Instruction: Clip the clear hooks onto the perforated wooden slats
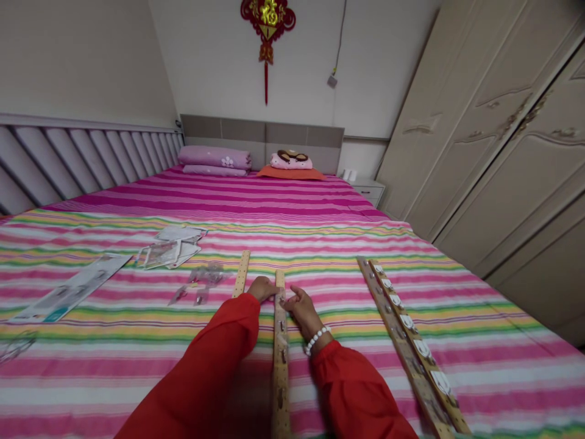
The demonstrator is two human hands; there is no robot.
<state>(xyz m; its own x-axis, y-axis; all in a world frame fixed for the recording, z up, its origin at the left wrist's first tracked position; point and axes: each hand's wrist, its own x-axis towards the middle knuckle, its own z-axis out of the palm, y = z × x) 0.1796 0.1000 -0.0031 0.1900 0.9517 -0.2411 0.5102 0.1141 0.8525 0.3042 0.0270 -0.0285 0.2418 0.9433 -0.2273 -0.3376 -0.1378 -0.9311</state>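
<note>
A long, narrow wooden strip (280, 360) with small holes lies lengthwise on the striped bed cover in front of me. Several small metal pieces in clear packets (282, 326) sit in a row along it. At its far part, my left hand (262, 288) grips the left edge, fingers closed against the wood. My right hand (302, 310), with a white bead bracelet (317, 339) at the wrist, is at the right edge. Its index finger is stretched out and the thumb side is by the topmost small piece. A shorter holed strip (241, 274) lies just left of my left hand.
To the right lie two long strips, one with small packets (397, 329) and one with white pieces (423, 349). Leftward are small clear bags (212, 274), flattened packaging (173, 249), a long card (75, 289) and a wire-like bundle (18, 346). Folded bedding (214, 158) sits by the headboard.
</note>
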